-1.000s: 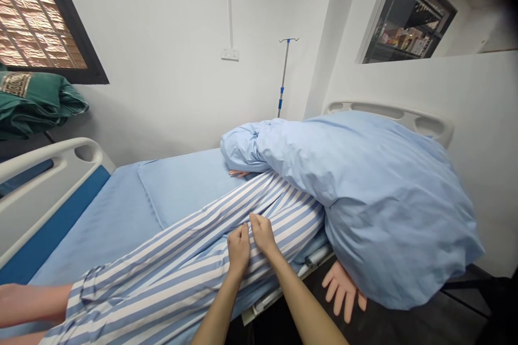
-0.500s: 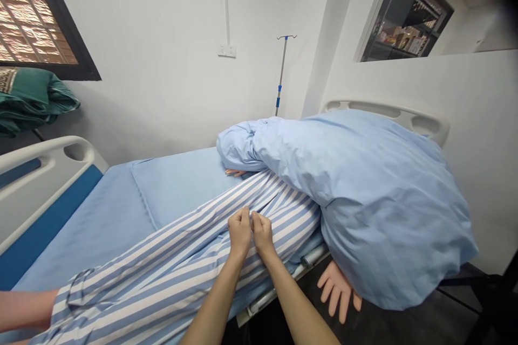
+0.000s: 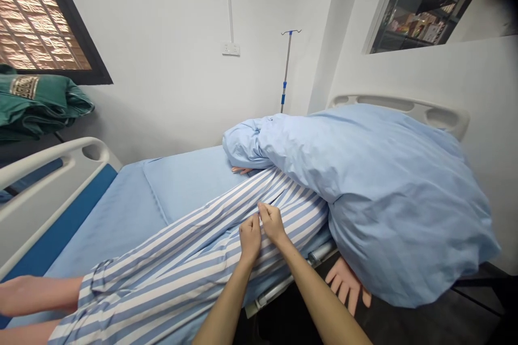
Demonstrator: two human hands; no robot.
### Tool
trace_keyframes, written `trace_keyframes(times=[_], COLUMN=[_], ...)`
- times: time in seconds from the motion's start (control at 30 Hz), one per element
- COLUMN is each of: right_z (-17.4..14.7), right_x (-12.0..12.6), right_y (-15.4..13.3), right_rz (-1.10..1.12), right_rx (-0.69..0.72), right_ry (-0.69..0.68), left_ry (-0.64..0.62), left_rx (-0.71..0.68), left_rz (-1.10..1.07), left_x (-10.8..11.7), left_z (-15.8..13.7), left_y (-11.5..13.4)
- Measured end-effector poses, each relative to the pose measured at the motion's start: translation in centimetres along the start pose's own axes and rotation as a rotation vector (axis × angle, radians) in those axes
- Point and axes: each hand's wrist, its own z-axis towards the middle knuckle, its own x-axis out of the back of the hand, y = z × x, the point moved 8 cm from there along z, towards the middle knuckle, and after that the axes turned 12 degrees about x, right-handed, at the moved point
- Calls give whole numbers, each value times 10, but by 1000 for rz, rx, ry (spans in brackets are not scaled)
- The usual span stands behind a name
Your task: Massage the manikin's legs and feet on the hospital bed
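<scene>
On the bed point(image 3: 194, 170), a lying figure in blue-and-white striped trousers point(image 3: 170, 280) extends from upper right to lower left, one bare foot point(image 3: 38, 295) showing near the footboard point(image 3: 68, 186). A light blue quilt point(image 3: 396, 199) covers the upper body and reaches the headboard point(image 3: 421, 110). The figure's near hand point(image 3: 343, 280) hangs past the bed edge below the quilt; part of its far hand point(image 3: 242, 170) emerges on the sheet side.

Centre: the person's left hand point(image 3: 250, 237) and right hand point(image 3: 272, 222) are placed side by side over the near thigh of the trousers, the right slightly farther forward. The fingers of both are curled narrow into fists; whether they enclose any cloth, or whether the two hands touch, cannot be told.

Background: a drip stand point(image 3: 287, 59) with blue collars and a hooked top rises behind the bed, right of a white socket plate point(image 3: 231, 49) on the wall. At left, a folded green bundle point(image 3: 44, 110) bears a pale patterned band point(image 3: 25, 86) with a dark, angular motif. Through the inner window at upper right, boxes point(image 3: 418, 28) stand on shelving, their print too small to read.
</scene>
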Motion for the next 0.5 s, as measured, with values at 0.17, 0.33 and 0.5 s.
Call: trace_keyframes(times=[0.17, 0.33, 0.5], right_z=[-4, -4, -3], right_x=[0, 4, 8], right_y=[9, 14, 20], right_rz=[-86, -7, 60], right_rx=[4, -24, -60], right_ry=[-38, 22, 74], left_ry=[-12, 15, 33], left_rx=[70, 111, 66], left_rz=[-85, -223, -154], left_x=[1, -3, -15], left_z=[0, 4, 3], left_y=[-5, 13, 24])
